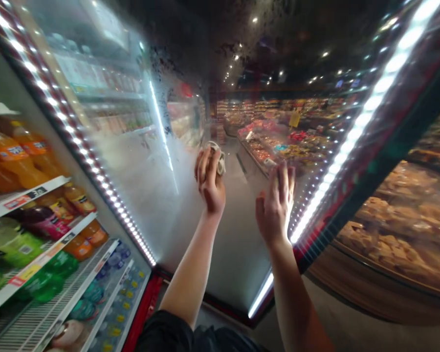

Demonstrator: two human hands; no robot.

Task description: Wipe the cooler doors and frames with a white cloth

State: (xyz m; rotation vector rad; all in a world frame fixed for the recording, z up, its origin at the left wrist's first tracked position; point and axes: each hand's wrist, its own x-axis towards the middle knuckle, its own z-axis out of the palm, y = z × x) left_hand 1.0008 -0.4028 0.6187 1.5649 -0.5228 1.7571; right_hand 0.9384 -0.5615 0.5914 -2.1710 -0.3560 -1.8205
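and here's the left hand (pixel 209 187), fingers curled tight, a narrow grip closed around one crumpled pale cloth (pixel 217 157), bunched up right at the fingertips! that cloth sits up against the fogged glass door (pixel 132 166), the one thing held between two hands. over to the right hand (pixel 275 205): nothing in it, fingers spread wide, palm facing the glass, and from here you can't tell whether it's touching. two bare forearms reach up from dark clothing (pixel 168 335), with open room between the hands and plenty of misted pane on either side.

the door has a dark red frame (pixel 145 305), and two bright led strips (pixel 366 110) run along the edges, one on each side, beaded and glaring. a short lit tube (pixel 261 295) glows low down by the bottom edge. to the left, four white shelf edges are in view, loaded with orange soda bottles (pixel 14 159) and green bottles (pixel 36 278), smooth plastic, too many and too crowded to count. on the right, heaps of knobbly golden-brown food (pixel 399 230) lie behind a curved pane, and far down the aisle hangs one yellow sign (pixel 295 119) above packed displays (pixel 278 142).
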